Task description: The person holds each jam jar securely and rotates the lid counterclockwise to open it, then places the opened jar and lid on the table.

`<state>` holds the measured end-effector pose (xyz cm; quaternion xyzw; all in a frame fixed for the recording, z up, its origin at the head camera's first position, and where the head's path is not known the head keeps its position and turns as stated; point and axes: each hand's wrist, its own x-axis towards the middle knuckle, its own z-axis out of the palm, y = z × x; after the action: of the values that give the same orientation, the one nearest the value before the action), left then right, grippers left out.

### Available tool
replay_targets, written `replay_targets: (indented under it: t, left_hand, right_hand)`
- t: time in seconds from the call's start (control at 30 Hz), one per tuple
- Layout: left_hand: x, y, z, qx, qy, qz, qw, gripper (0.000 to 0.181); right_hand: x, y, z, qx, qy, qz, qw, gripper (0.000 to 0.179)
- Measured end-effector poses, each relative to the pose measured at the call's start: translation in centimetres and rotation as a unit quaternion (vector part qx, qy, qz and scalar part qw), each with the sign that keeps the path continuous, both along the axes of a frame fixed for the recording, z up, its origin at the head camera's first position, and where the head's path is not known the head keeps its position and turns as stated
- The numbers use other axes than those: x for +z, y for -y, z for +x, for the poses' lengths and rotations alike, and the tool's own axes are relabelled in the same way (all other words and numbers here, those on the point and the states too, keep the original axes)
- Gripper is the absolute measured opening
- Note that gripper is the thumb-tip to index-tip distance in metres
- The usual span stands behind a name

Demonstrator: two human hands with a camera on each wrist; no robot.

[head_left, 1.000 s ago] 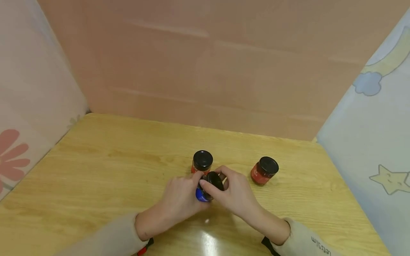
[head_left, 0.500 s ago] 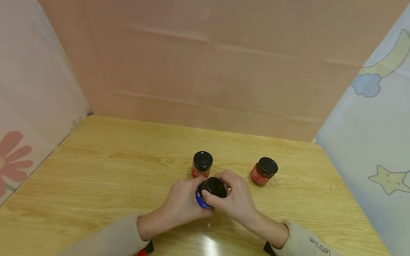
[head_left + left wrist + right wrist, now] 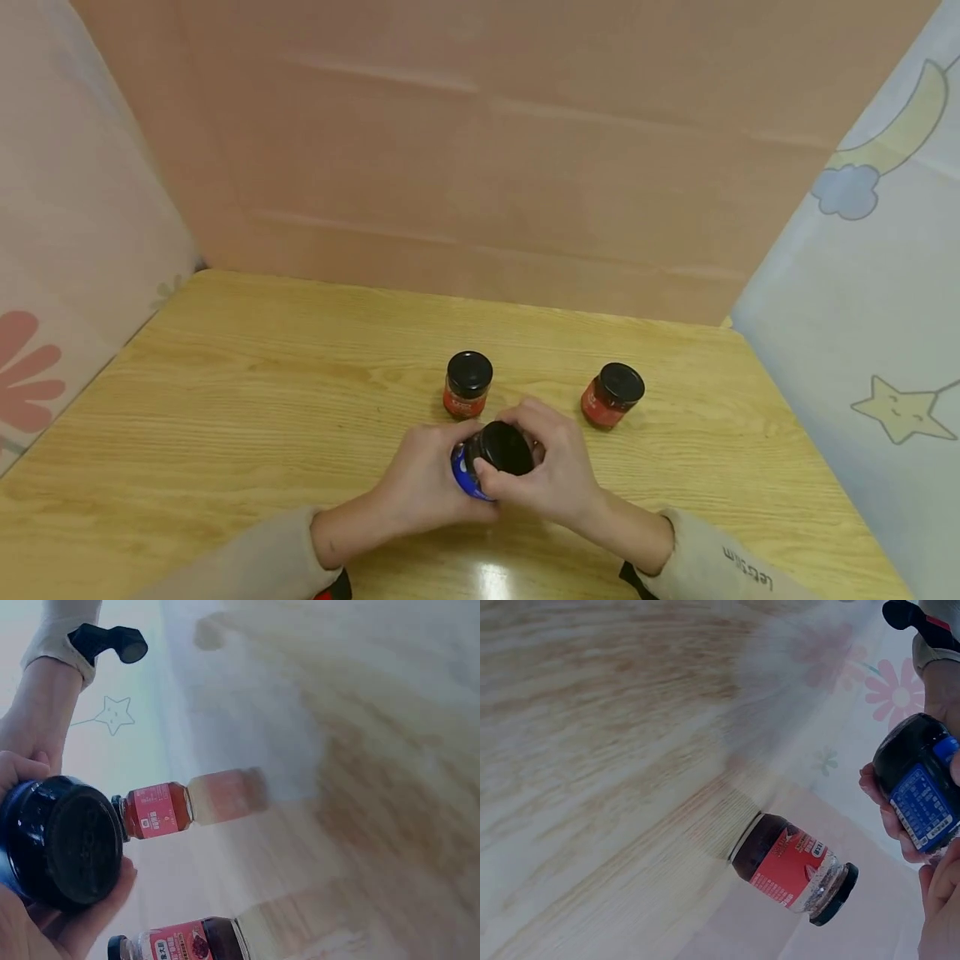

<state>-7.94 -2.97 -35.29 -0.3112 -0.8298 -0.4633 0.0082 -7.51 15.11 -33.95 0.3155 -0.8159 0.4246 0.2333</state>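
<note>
A glass jar (image 3: 467, 478) with a blue label and black lid is held between both hands over the table, tilted. Its dark base faces the left wrist view, while the blue label (image 3: 922, 806) shows in the right wrist view. Wrapped around the body of the jar is the left hand (image 3: 422, 477). The right hand (image 3: 558, 467) grips the black lid (image 3: 507, 447), thumb on the near side and fingers on the far side. Just beyond the hands stands an upright red-labelled jar (image 3: 466, 395) with a black lid.
A second red-labelled jar (image 3: 610, 400) stands upright to the right of the right hand. The wooden table (image 3: 285, 367) runs back to a plain peach wall (image 3: 465, 167). Patterned panels flank it on the left (image 3: 82, 208) and right (image 3: 862, 292).
The held jar has come slightly toward the person, and its lid faces up more to the camera. Both hands keep their hold. The two red-labelled jars stay in place.
</note>
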Motion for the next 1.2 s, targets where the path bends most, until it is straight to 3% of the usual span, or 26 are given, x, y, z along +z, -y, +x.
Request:
replay_targets:
  t: [0.23,0.3,0.4,0.47,0.5,0.57,0.63,0.77,0.93,1.2]
  left_hand:
    - [0.0,0.3,-0.4,-0.071,0.053,0.043,0.9952,0.043]
    - [-0.1,0.8,-0.5,-0.136,0.103,0.058,0.9836,0.042]
    - [-0.1,1.4,0.0,-0.227,0.171,0.087,0.9548,0.043]
    - [0.1,1.7,0.3,-0.259,0.181,0.098,0.9437,0.047]
    - [0.2,1.7,0.5,-0.259,0.168,0.101,0.9459,0.048]
    - [0.3,1.6,0.5,-0.234,0.138,0.099,0.9574,0.05]
    - [0.2,1.4,0.2,-0.21,0.108,0.091,0.9674,0.051]
    - [-0.1,1.3,-0.1,-0.172,0.074,0.075,0.9795,0.05]
    - [-0.1,1.4,-0.2,-0.132,0.048,0.059,0.9884,0.054]
    - [0.3,1.3,0.1,-0.09,0.047,0.041,0.994,0.048]
  right_hand:
    - [0.0,-0.2,-0.1,0.03,-0.052,-0.006,0.9982,0.03]
    - [0.4,0.1,-0.1,0.074,-0.102,0.004,0.9921,0.033]
    - [2.0,0.5,0.5,0.148,-0.186,0.035,0.9708,0.038]
    - [3.1,0.5,0.8,0.182,-0.223,0.069,0.9551,0.042]
    - [3.5,0.5,1.0,0.189,-0.225,0.082,0.9523,0.043]
    - [3.9,0.0,0.9,0.194,-0.204,0.104,0.9538,0.044]
    - [3.8,-0.3,0.6,0.193,-0.176,0.118,0.958,0.045]
    - [3.6,-0.9,0.4,0.184,-0.099,0.132,0.969,0.05]
    - [3.7,-1.3,0.5,0.166,-0.024,0.14,0.9759,0.051]
    - [3.4,-1.6,0.6,0.144,0.032,0.131,0.9804,0.044]
